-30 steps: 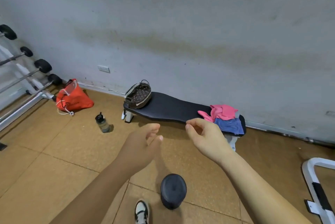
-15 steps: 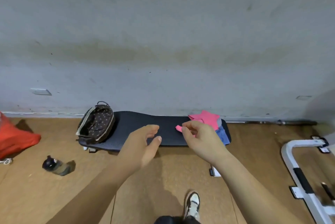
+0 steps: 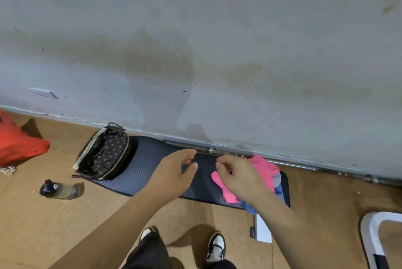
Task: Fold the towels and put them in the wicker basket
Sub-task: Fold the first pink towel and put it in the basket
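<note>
Nearest the camera, the person's two black-and-white sneakers [image 3: 216,246] stand on the brown floor [image 3: 43,225], with both bare forearms reaching forward above them. The left hand [image 3: 174,173] hovers over the long black padded bench [image 3: 148,166], its fingers loosely bent and holding nothing. The right hand [image 3: 241,179] is above the crumpled pink towel [image 3: 264,168], fingers curled toward the thumb near the towel's left corner. Whether they actually pinch the cloth cannot be told.

The pink towel lies on the right end of the bench, on top of a blue towel [image 3: 279,192] whose edge hangs over the bench's near side. At the bench's left end sits the oval wicker basket [image 3: 104,155], lined with dark dotted fabric, well apart from both towels.

On the floor to the left lie a dark-capped clear bottle [image 3: 59,190] and, farther off, a red bag [image 3: 17,146]. A white metal frame [image 3: 369,231] shows at the right edge. Behind the bench rises the stained grey wall [image 3: 195,51].
</note>
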